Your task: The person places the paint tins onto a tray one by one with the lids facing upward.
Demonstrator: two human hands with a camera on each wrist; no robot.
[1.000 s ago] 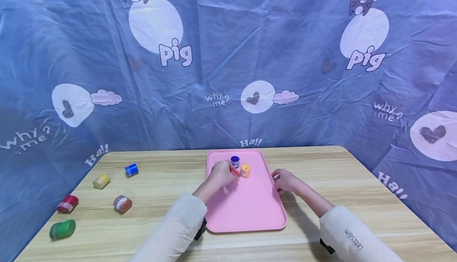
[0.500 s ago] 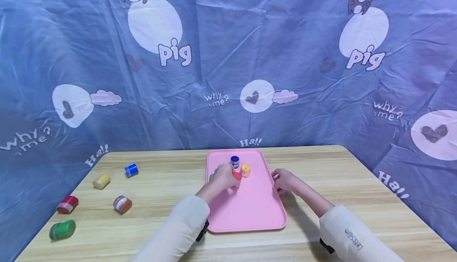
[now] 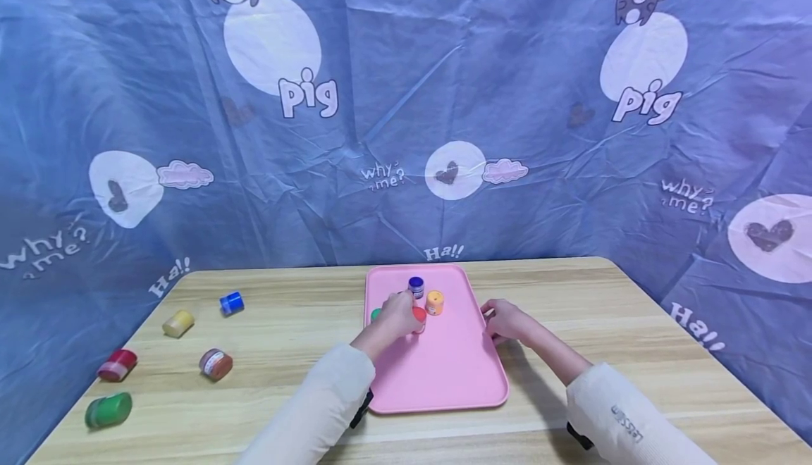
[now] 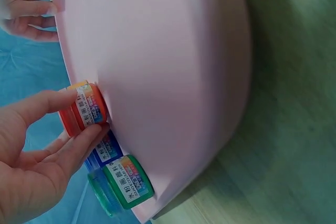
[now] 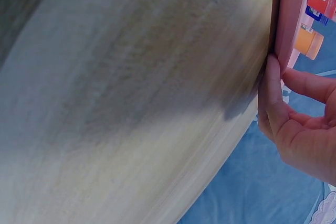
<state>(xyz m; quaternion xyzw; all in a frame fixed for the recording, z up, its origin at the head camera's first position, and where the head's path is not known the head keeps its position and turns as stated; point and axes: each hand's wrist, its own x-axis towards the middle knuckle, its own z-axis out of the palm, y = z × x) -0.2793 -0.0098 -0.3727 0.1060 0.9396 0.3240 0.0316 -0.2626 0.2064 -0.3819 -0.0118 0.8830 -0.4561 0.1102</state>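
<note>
A red jar is held upright between the thumb and fingers of the left hand, over the pink tray. The tray's far-side rim from that hand is pinched by the right hand. Just beyond the left hand, a dark blue jar and an orange jar are stood on the tray; a green jar is partly hidden beside its outer side. Well to the left of both hands, five more jars are laid on their sides on the table.
</note>
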